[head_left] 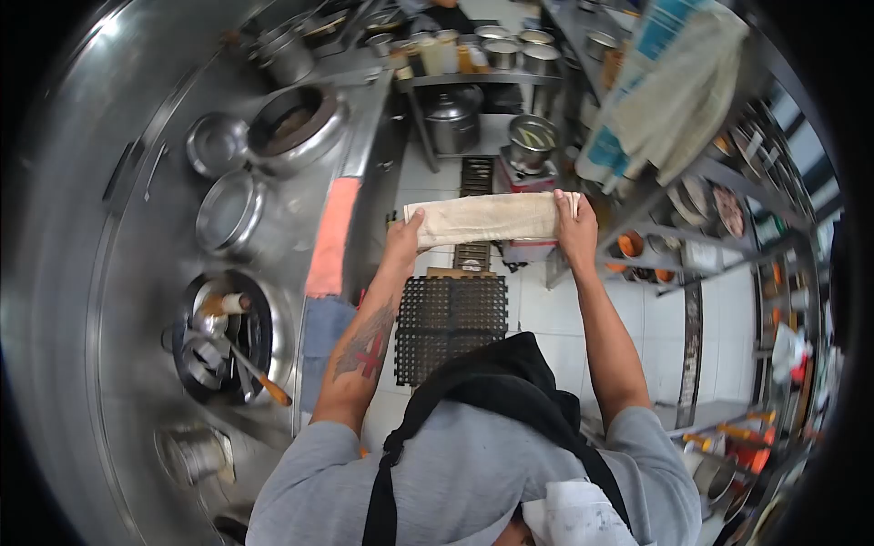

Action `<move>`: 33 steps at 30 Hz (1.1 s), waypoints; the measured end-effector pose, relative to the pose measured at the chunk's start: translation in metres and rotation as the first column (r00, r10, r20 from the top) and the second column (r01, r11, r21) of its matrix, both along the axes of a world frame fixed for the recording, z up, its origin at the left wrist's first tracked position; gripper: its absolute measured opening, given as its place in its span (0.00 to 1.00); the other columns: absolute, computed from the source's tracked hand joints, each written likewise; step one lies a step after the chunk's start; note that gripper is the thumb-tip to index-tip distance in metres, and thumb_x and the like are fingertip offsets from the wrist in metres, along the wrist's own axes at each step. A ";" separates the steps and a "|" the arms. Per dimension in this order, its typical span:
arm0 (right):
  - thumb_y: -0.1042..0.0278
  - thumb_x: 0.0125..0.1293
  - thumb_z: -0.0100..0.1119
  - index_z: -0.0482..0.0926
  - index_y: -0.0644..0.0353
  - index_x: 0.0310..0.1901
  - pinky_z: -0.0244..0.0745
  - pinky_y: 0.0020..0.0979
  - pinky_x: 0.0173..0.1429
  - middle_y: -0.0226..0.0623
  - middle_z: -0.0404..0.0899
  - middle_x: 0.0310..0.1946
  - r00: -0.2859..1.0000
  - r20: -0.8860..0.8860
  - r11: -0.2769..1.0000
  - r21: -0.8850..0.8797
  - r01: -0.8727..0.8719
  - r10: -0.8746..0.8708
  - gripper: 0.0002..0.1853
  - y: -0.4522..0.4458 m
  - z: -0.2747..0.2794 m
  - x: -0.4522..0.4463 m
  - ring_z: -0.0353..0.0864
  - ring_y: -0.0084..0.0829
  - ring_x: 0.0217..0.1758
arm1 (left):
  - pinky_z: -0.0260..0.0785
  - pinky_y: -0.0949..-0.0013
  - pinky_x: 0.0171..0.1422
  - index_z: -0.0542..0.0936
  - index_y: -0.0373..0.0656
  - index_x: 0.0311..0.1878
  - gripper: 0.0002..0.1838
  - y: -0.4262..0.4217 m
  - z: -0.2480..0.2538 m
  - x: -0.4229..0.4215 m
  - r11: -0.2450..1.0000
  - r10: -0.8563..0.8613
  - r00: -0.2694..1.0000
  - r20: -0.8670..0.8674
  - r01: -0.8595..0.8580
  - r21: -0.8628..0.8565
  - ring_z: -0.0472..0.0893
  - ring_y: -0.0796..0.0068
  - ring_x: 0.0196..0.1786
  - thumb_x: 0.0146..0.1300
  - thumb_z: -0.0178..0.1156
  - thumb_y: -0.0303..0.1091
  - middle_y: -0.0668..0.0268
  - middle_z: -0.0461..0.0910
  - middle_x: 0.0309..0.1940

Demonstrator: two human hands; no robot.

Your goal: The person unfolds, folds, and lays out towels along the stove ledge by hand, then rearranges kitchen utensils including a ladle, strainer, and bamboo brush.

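Note:
A folded beige cloth (487,218) is stretched level in front of me, over the floor. My left hand (406,235) grips its left end, thumb on top and fingers behind. At the opposite end, my right hand (576,227) pinches the cloth the same way. The fingers behind the cloth are mostly hidden. Left of my left hand, an orange cloth (333,237) lies along the counter's edge, with a blue-grey cloth (326,337) just nearer to me.
A steel counter (137,364) on the left carries a wok (228,337) with ladles and several pans. Black perforated mats (451,318) lie on the tiled floor. Cloths (678,100) hang at the upper right near metal shelves (756,182). Pots and containers stand on a rear shelf (482,78).

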State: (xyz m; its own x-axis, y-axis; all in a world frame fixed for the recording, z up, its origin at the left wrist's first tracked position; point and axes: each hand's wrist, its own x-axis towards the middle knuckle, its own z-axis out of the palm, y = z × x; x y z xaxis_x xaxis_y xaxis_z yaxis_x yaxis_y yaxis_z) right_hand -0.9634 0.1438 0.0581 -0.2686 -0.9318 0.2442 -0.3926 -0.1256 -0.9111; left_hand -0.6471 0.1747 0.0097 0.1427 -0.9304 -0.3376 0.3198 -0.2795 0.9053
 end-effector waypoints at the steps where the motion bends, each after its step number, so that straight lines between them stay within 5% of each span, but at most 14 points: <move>1: 0.46 0.72 0.61 0.79 0.65 0.34 0.73 0.32 0.42 0.34 0.81 0.27 0.999 0.002 0.999 0.006 -0.047 0.047 0.24 -0.005 0.010 0.020 0.78 0.27 0.33 | 0.77 0.63 0.47 0.78 0.36 0.56 0.22 -0.003 -0.004 0.008 0.999 0.047 0.999 0.002 -0.047 0.006 0.85 0.68 0.44 0.76 0.56 0.48 0.60 0.84 0.46; 3: 0.47 0.70 0.64 0.78 0.60 0.31 0.71 0.29 0.37 0.29 0.77 0.23 0.951 0.240 0.971 0.095 -0.221 0.193 0.22 -0.014 0.021 0.053 0.75 0.22 0.29 | 0.77 0.62 0.46 0.78 0.35 0.55 0.24 -0.010 -0.016 0.024 0.958 0.285 0.958 -0.030 -0.284 0.022 0.84 0.67 0.42 0.77 0.55 0.50 0.58 0.84 0.45; 5: 0.53 0.67 0.69 0.76 0.56 0.28 0.65 0.28 0.33 0.22 0.71 0.21 0.793 0.559 0.907 0.159 -0.391 0.244 0.18 -0.016 0.032 0.078 0.68 0.18 0.26 | 0.77 0.63 0.44 0.80 0.33 0.50 0.25 -0.033 -0.051 0.058 0.904 0.428 0.889 0.160 -0.421 -0.083 0.83 0.70 0.39 0.78 0.53 0.52 0.57 0.84 0.41; 7: 0.55 0.67 0.70 0.76 0.55 0.27 0.65 0.28 0.33 0.21 0.72 0.23 0.756 0.382 0.800 0.068 -0.596 0.531 0.17 -0.014 0.013 0.092 0.66 0.17 0.26 | 0.74 0.62 0.46 0.84 0.33 0.41 0.27 -0.040 -0.054 0.082 0.790 0.610 0.473 0.636 -0.425 -0.441 0.84 0.71 0.40 0.78 0.52 0.52 0.59 0.85 0.35; 9: 0.61 0.69 0.68 0.79 0.55 0.29 0.66 0.26 0.34 0.22 0.77 0.25 0.679 0.652 0.836 0.124 -0.535 0.338 0.13 -0.065 0.007 0.087 0.69 0.16 0.28 | 0.74 0.63 0.46 0.84 0.34 0.40 0.26 -0.044 -0.043 0.093 0.777 0.628 0.508 0.589 -0.458 -0.433 0.83 0.71 0.40 0.78 0.52 0.51 0.60 0.84 0.33; 12: 0.58 0.69 0.68 0.81 0.59 0.34 0.72 0.25 0.39 0.27 0.82 0.30 0.657 0.598 0.734 0.162 -0.659 0.458 0.13 -0.120 0.010 0.080 0.75 0.18 0.32 | 0.76 0.64 0.53 0.82 0.31 0.49 0.22 -0.026 0.007 0.084 0.877 0.470 0.854 0.222 -0.423 -0.229 0.86 0.66 0.45 0.78 0.54 0.45 0.57 0.86 0.41; 13: 0.58 0.70 0.68 0.80 0.59 0.36 0.71 0.25 0.39 0.27 0.80 0.31 0.690 0.553 0.737 0.187 -0.650 0.468 0.13 -0.136 0.013 0.082 0.75 0.17 0.33 | 0.76 0.64 0.53 0.82 0.31 0.49 0.22 -0.019 0.025 0.082 0.873 0.480 0.846 0.232 -0.433 -0.225 0.86 0.66 0.45 0.78 0.54 0.45 0.57 0.86 0.41; 16: 0.58 0.70 0.67 0.79 0.60 0.38 0.71 0.26 0.40 0.26 0.78 0.32 0.619 0.539 0.634 0.187 -0.750 0.572 0.13 -0.169 0.014 0.100 0.75 0.18 0.36 | 0.78 0.55 0.65 0.75 0.30 0.60 0.23 0.012 0.069 0.079 0.941 0.319 0.935 -0.153 -0.332 -0.065 0.85 0.60 0.56 0.77 0.55 0.44 0.52 0.83 0.53; 19: 0.57 0.68 0.67 0.80 0.63 0.40 0.71 0.27 0.40 0.27 0.78 0.31 0.557 0.534 0.561 0.176 -0.809 0.636 0.15 -0.179 0.022 0.124 0.74 0.18 0.34 | 0.77 0.54 0.67 0.72 0.29 0.63 0.22 0.028 0.047 0.078 0.964 0.245 0.861 -0.445 -0.266 0.016 0.81 0.57 0.62 0.78 0.53 0.40 0.49 0.79 0.59; 23: 0.52 0.59 0.73 0.83 0.65 0.42 0.77 0.34 0.40 0.42 0.85 0.30 0.547 -0.110 0.549 0.336 -0.765 0.830 0.22 -0.181 -0.005 0.170 0.84 0.32 0.31 | 0.75 0.53 0.70 0.65 0.25 0.68 0.22 0.024 0.015 0.062 0.957 0.290 0.927 -0.239 -0.289 0.041 0.79 0.54 0.64 0.78 0.49 0.30 0.46 0.75 0.62; 25: 0.51 0.57 0.74 0.85 0.63 0.43 0.80 0.38 0.42 0.46 0.87 0.33 0.498 -0.169 0.524 0.364 -0.770 0.850 0.22 -0.154 -0.010 0.199 0.87 0.37 0.34 | 0.74 0.54 0.71 0.65 0.27 0.69 0.22 0.017 0.023 0.042 0.952 0.304 0.920 -0.249 -0.303 0.042 0.80 0.56 0.62 0.76 0.48 0.26 0.49 0.76 0.61; 27: 0.52 0.59 0.71 0.86 0.62 0.45 0.80 0.40 0.45 0.47 0.87 0.34 0.435 -0.114 0.443 0.398 -0.803 0.893 0.21 -0.121 -0.006 0.228 0.88 0.39 0.36 | 0.73 0.55 0.71 0.68 0.31 0.68 0.21 0.013 0.022 0.025 0.934 0.349 0.935 -0.065 -0.353 -0.054 0.81 0.60 0.61 0.73 0.49 0.23 0.53 0.77 0.59; 29: 0.57 0.63 0.66 0.86 0.62 0.46 0.81 0.40 0.47 0.47 0.87 0.33 0.334 -0.090 0.346 0.292 -0.892 0.938 0.17 -0.092 -0.027 0.251 0.88 0.38 0.37 | 0.74 0.57 0.69 0.72 0.35 0.65 0.20 0.012 0.005 0.019 0.921 0.365 0.913 -0.181 -0.383 -0.077 0.81 0.64 0.61 0.70 0.50 0.22 0.57 0.79 0.57; 33: 0.60 0.65 0.62 0.84 0.66 0.48 0.82 0.42 0.49 0.48 0.87 0.37 0.070 -0.220 0.150 0.373 -0.916 0.973 0.18 -0.084 -0.026 0.258 0.88 0.39 0.40 | 0.81 0.65 0.49 0.80 0.33 0.54 0.12 0.018 -0.006 0.033 0.802 0.597 0.789 -0.146 -0.589 0.094 0.87 0.68 0.44 0.70 0.57 0.25 0.61 0.85 0.42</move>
State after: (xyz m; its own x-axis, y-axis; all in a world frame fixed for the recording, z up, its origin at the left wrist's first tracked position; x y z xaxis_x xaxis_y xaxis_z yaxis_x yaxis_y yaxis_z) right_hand -0.7056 0.0598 0.0320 0.9310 -0.3585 -0.0686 -0.2734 -0.5603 -0.7819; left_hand -0.6144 0.1932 0.0041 0.6025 -0.6655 -0.4404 0.5736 -0.0226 0.8188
